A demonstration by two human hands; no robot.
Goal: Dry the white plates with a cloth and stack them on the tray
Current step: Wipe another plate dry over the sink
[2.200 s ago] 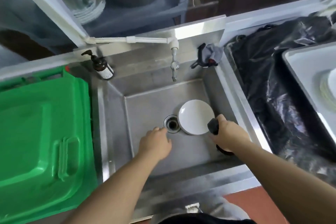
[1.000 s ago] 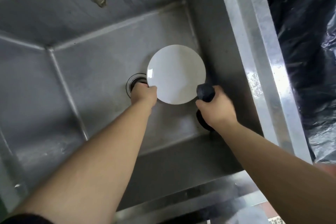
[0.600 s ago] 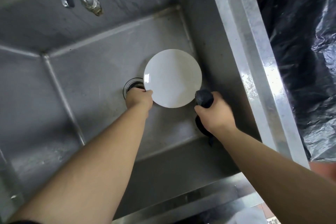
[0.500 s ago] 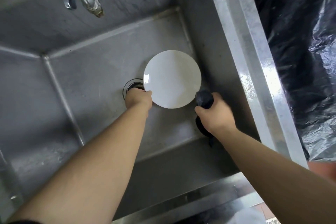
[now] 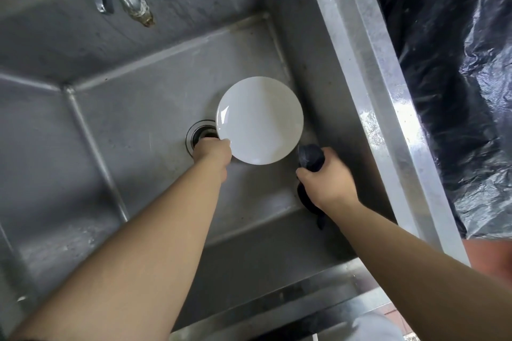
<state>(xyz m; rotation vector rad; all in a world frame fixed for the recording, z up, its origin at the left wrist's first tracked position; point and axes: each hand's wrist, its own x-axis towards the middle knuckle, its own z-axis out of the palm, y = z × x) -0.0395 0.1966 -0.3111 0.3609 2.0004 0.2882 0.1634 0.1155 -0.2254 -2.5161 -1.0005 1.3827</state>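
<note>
Left hand point(image 5: 212, 151) pinches the near-left rim of the white plate point(image 5: 260, 120), which sits low in the steel sink point(image 5: 116, 124), partly over the drain point(image 5: 200, 134). Judgement: glazed ceramic, rigid, moderately light, breakable against steel; likely wet, so slippery. A rim hold with thumb on top and fingers beneath looks soundest. Right hand point(image 5: 327, 180) is closed around a bunched dark cloth point(image 5: 310, 159), just beside the plate's right edge; soft, pliable. Tray not in view. No brands, labels or writing legible.
</note>
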